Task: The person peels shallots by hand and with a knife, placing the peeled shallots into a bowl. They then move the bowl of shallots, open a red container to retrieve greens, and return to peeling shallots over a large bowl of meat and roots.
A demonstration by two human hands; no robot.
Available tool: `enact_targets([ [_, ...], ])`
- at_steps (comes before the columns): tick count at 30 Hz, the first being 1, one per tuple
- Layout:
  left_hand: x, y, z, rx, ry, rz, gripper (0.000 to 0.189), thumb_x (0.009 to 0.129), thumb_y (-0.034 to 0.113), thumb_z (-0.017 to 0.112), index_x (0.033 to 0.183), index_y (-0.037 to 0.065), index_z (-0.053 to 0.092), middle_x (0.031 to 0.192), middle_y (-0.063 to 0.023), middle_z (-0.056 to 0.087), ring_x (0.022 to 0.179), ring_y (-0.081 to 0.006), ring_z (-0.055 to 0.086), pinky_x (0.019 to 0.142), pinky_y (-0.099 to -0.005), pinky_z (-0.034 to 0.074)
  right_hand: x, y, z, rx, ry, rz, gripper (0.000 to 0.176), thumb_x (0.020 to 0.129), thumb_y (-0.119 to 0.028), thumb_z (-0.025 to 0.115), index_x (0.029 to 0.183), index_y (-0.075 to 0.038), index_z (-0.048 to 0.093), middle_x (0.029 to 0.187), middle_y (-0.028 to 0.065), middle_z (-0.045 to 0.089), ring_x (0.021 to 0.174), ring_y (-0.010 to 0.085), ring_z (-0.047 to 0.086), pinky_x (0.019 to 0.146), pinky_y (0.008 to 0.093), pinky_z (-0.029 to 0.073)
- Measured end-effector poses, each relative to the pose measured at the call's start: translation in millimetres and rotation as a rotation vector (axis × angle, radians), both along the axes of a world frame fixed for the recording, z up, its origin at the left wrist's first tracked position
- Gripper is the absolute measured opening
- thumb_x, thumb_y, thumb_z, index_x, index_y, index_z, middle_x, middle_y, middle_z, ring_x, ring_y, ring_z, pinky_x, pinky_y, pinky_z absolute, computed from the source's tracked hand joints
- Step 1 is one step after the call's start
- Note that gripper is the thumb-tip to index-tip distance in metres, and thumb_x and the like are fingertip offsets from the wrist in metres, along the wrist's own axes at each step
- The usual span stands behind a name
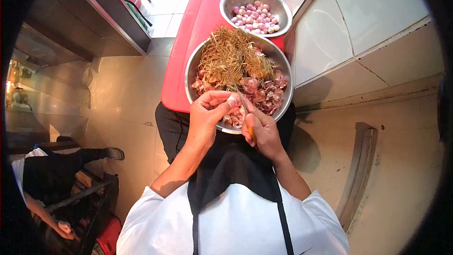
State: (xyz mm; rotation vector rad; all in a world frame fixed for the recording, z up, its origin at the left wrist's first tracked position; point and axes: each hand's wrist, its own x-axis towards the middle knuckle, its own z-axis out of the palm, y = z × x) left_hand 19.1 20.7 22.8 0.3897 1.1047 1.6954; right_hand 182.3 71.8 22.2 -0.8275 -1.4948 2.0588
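Note:
My left hand (204, 122) pinches a small pale shallot (232, 98) between thumb and fingers, over the near part of a large metal bowl (189, 68). Closed round a small knife (251, 133) with an orange handle is my right hand (266, 131); the blade points up beside the shallot. Whether blade and shallot touch is hard to make out. Stringy brown dried roots or stalks (236, 54) are heaped in the bowl, with pinkish papery skins (270, 95) around them. Behind stands a smaller metal bowl (225, 5) holding many peeled shallots (257, 18).
The smaller bowl rests on a red plastic stool (181, 42); the large bowl sits at its near edge, above my lap. A tiled wall (325, 28) runs close on the right. At the left are a dark cabinet (89, 14) and another person (49, 174).

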Motion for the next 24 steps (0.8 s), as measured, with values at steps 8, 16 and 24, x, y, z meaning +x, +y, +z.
enact_targets([
  [8, -1.7, 0.5, -5.0, 0.008, -0.063, -0.003, 0.019, 0.090, 0.000, 0.071, 0.107, -0.005, 0.066, 0.102, -0.0132, 0.072, 0.090, -0.0161, 0.071, 0.085, -0.0297, 0.059, -2.3, -0.9, 5.7, 0.107, -0.020, 0.018, 0.051, 0.106, -0.023, 0.048, 0.154, -0.010, 0.039, 0.061, -0.0059, 0.046, 0.052, 0.0021, 0.041, 0.048, 0.0186, 0.034],
  [16, -2.7, -2.1, -6.0, -0.032, 0.008, -0.026, 0.028, 0.091, -0.001, 0.066, 0.118, -0.006, 0.065, 0.112, -0.0115, 0.071, 0.101, -0.0151, 0.068, 0.090, -0.0282, 0.055, -7.0, -5.0, -4.9, 0.089, -0.030, -0.027, 0.049, 0.105, -0.020, 0.048, 0.152, -0.007, 0.041, 0.061, -0.0051, 0.048, 0.052, 0.0022, 0.043, 0.048, 0.0189, 0.035],
  [24, 2.2, -2.7, -2.1, -0.004, 0.138, -0.016, 0.031, 0.091, -0.001, 0.069, 0.122, -0.004, 0.066, 0.105, -0.0094, 0.072, 0.095, -0.0136, 0.068, 0.087, -0.0261, 0.054, -11.0, -8.9, 0.6, -0.009, 0.034, -0.080, 0.050, 0.107, -0.027, 0.046, 0.152, -0.006, 0.041, 0.062, -0.0037, 0.048, 0.050, 0.0028, 0.041, 0.046, 0.0184, 0.035],
])
